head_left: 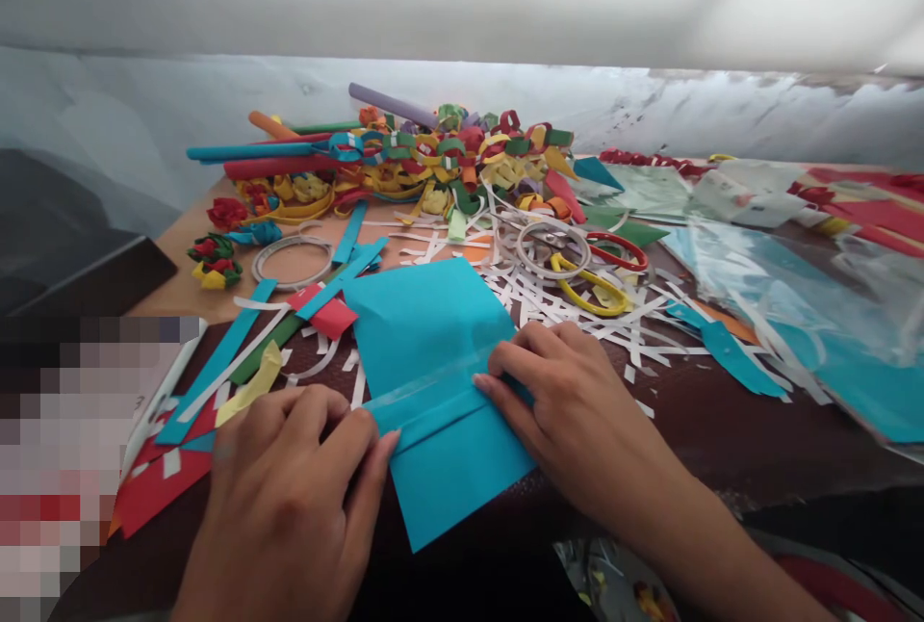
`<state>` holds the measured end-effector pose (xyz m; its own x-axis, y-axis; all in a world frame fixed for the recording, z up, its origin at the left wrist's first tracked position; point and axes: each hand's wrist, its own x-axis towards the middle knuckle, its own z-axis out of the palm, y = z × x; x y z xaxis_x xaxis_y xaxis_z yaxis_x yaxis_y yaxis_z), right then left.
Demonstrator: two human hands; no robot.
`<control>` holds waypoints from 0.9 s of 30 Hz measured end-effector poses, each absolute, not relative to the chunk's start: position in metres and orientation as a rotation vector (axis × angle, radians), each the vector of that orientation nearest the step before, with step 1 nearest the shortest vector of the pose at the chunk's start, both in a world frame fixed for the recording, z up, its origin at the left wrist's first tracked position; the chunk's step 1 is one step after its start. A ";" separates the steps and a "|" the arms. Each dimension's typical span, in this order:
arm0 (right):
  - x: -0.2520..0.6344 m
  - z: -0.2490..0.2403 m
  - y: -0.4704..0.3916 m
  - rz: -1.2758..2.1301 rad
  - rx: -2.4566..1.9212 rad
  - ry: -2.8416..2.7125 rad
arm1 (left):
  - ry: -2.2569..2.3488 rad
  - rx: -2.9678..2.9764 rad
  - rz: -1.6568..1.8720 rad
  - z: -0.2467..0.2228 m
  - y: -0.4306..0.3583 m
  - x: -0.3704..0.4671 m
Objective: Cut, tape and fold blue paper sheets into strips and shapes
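The blue sheet [433, 314] lies between my left hand [295, 478] and right hand [563, 391], both pinching its folded band. Dark tabletop [700, 420] opens right of my grip; white strips [534, 304] crowd beyond, coloured scraps [155, 502] leftward.

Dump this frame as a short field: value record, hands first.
left hand: pinching the blue sheet at its fold's left end
right hand: pinching near the fold's right end
sheet state: folded band crossing it; glossy clear strip on the band's far side
surface: dark tabletop
behind sheet: white paper strips, multicoloured paper chains, purple tube
left side: red paper, yellow scrap
right side: blue paper, clear plastic
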<state>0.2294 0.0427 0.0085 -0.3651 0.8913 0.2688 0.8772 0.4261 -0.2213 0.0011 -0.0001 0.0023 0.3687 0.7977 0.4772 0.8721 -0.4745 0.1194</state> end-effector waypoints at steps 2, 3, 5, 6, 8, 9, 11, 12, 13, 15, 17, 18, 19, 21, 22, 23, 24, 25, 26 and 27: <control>0.233 0.008 0.043 0.015 -1.585 -2.316 | -1.512 -2.445 -0.698 0.004 0.000 -0.001; 0.235 0.008 0.043 -0.002 -1.624 -2.300 | -1.503 -2.426 -0.695 0.005 0.001 -0.001; 0.241 0.007 0.044 -0.021 -1.680 -2.267 | -1.455 -2.414 -0.704 0.007 0.002 -0.001; 0.244 0.007 0.044 -0.024 -1.687 -2.249 | -1.415 -2.434 -0.707 0.007 0.002 -0.001; 0.250 0.008 0.044 -0.019 -1.628 -2.233 | -1.315 -2.498 -0.712 0.008 0.003 0.002; 0.252 0.008 0.044 -0.001 -1.555 -2.249 | -1.274 -2.525 -0.718 0.008 0.004 0.003; 0.255 0.011 0.043 0.078 -1.360 -2.326 | -1.205 -2.530 -0.729 0.009 0.004 0.004; 0.255 0.012 0.042 0.129 -1.274 -2.367 | -1.174 -2.514 -0.720 0.009 0.004 0.004; 0.255 0.014 0.041 0.179 -1.218 -2.397 | -1.145 -2.502 -0.693 0.009 0.004 0.003; 0.252 0.016 0.040 0.246 -1.203 -2.407 | -1.103 -2.471 -0.628 0.009 0.003 0.000; 0.249 0.016 0.041 0.266 -1.244 -2.375 | -1.104 -2.445 -0.572 0.009 0.003 -0.004; 0.246 0.016 0.043 0.267 -1.259 -2.357 | -1.123 -2.423 -0.556 0.008 0.004 -0.005; 0.244 0.016 0.045 0.265 -1.274 -2.343 | -1.145 -2.397 -0.546 0.008 0.005 -0.006; 0.239 0.016 0.050 0.255 -1.312 -2.326 | -1.201 -2.364 -0.536 0.007 0.006 -0.006; 0.236 0.016 0.052 0.249 -1.339 -2.322 | -1.242 -2.351 -0.540 0.007 0.007 -0.006; 0.234 0.016 0.054 0.241 -1.370 -2.317 | -1.293 -2.341 -0.542 0.006 0.008 -0.005; 0.232 0.016 0.056 0.232 -1.402 -2.308 | -1.341 -2.336 -0.545 0.006 0.008 -0.004; 0.231 0.016 0.057 0.228 -1.430 -2.295 | -1.387 -2.331 -0.548 0.006 0.008 -0.004; 0.230 0.015 0.058 0.226 -1.453 -2.275 | -1.426 -2.319 -0.552 0.006 0.008 -0.003; 0.230 0.014 0.058 0.227 -1.470 -2.252 | -1.455 -2.311 -0.556 0.006 0.008 -0.003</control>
